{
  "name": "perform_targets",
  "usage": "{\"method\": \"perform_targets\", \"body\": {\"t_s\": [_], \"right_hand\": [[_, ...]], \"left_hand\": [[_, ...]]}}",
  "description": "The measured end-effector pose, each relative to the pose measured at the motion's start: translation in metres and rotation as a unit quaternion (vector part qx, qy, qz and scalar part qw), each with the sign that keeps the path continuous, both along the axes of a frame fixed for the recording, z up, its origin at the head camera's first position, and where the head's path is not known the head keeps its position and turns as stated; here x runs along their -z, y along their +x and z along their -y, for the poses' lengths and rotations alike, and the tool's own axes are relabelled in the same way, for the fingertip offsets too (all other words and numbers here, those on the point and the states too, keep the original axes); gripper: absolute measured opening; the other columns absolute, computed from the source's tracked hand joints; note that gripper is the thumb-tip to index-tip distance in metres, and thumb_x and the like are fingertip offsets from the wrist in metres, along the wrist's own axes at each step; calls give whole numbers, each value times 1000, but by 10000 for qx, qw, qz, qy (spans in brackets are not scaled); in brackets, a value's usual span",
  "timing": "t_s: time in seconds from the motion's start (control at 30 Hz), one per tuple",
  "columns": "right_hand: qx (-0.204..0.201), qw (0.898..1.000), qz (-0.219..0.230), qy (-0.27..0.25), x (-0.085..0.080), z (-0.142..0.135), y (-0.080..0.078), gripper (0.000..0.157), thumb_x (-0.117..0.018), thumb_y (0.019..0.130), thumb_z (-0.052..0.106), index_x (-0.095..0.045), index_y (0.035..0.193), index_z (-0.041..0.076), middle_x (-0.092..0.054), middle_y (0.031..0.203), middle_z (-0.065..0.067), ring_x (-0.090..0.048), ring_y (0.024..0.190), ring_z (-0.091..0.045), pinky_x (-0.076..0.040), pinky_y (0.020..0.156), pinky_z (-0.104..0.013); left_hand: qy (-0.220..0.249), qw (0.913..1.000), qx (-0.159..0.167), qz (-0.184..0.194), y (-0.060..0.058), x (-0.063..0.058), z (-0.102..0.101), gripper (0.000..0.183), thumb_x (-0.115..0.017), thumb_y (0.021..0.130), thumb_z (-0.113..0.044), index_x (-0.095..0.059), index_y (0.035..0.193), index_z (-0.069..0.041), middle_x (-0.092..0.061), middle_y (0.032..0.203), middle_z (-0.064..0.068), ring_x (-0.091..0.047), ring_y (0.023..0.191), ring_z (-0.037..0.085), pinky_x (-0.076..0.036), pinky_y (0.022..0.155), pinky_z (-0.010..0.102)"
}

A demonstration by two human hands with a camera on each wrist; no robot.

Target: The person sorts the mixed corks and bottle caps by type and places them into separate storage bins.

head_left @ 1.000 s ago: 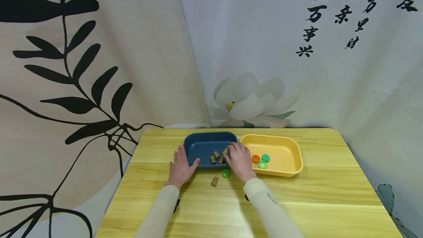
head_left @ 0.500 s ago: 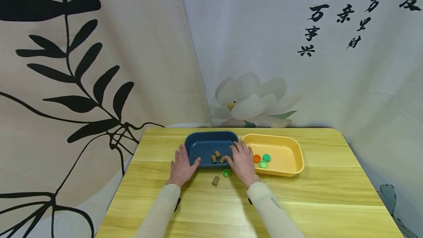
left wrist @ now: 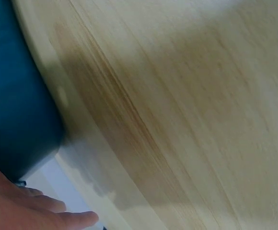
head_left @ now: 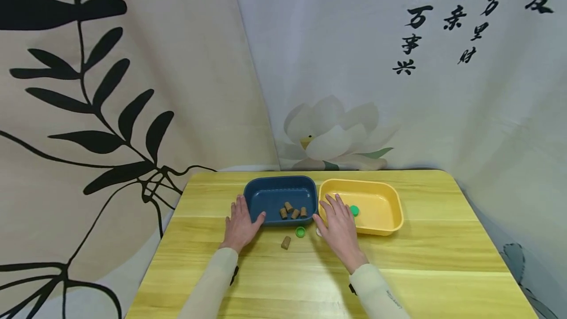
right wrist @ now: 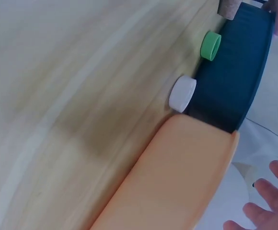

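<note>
My left hand [head_left: 240, 225] rests along the left side of the blue tray [head_left: 281, 181], fingers extended and thumb by its front rim. Several brown cork stoppers [head_left: 295, 214] lie in that tray's front right part. My right hand [head_left: 340, 230] hovers over the left side of the yellow tray [head_left: 390, 193], fingers spread and holding nothing. A green bottle cap [head_left: 355, 210] shows in the yellow tray beside the hand, which blocks the view of the area below it. In the right wrist view, the right fingers [right wrist: 268, 199] appear beyond the yellow tray's rim.
In front of the blue tray lie a green cap [head_left: 300, 232] and a single cork [head_left: 286, 242]. A white cap [right wrist: 182, 94] sits where the two trays meet, mostly hidden by my thumb in the head view. A patterned cloth [head_left: 199, 87] hangs behind the table.
My right hand has let go of a cork in the blue tray and moved right, over the yellow tray. It now hides the orange and light green caps. The left hand stays put.
</note>
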State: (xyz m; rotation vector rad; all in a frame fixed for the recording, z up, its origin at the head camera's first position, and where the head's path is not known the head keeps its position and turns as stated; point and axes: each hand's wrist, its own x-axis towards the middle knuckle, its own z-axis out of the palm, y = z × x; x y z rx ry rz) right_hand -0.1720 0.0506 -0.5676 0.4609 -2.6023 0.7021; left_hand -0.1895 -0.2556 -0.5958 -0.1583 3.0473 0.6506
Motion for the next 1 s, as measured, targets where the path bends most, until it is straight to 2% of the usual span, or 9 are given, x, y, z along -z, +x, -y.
{"method": "perform_targets", "body": {"t_s": [0.17,0.37,0.5,0.67,0.87,1.0], "right_hand": [[-56,9999,-108,-16,-2,-16,11,46,-60,95,39,-60,129,7,-47,143,-13,-32,138,-36,-27,107,-57],[57,9997,-239,7,-1,-38,20,45,-64,93,38,-61,126,7,-48,142,-14,-33,137,-38,-29,104,-60],[48,9995,-253,161,1,-48,28,46,-64,92,38,-61,126,7,-48,142,-14,-34,136,-38,-30,104,-61],[-136,9989,-193,401,1,-45,40,47,-62,93,39,-58,130,9,-48,143,-11,-37,135,-35,-32,104,-57],[-560,9967,-389,447,4,-33,50,48,-61,93,38,-58,130,8,-50,140,-11,-44,129,-33,-37,101,-54],[-775,9950,-438,443,11,-26,53,47,-62,92,37,-59,129,8,-51,139,-11,-47,127,-33,-40,99,-54]], "left_hand": [[-1,10000,-37,64,1,-1,2,104,-40,89,-72,0,155,-2,2,161,15,-5,145,38,-16,106,68],[63,10000,-18,12,1,-2,2,104,-42,90,-71,0,155,-2,1,161,15,-5,145,39,-16,105,69],[95,10000,14,6,0,0,-1,102,-44,91,-68,1,155,-2,3,161,15,-5,145,38,-16,105,69],[75,10000,10,6,0,1,0,103,-43,90,-69,1,155,-2,2,161,15,-5,145,39,-17,105,69],[-57,10000,-13,71,-1,0,0,104,-40,89,-72,1,155,-2,2,161,15,-7,145,40,-19,105,68],[-15,10000,-23,53,-2,0,0,102,-44,90,-68,0,155,-2,1,161,16,-8,144,40,-19,105,68]]}}
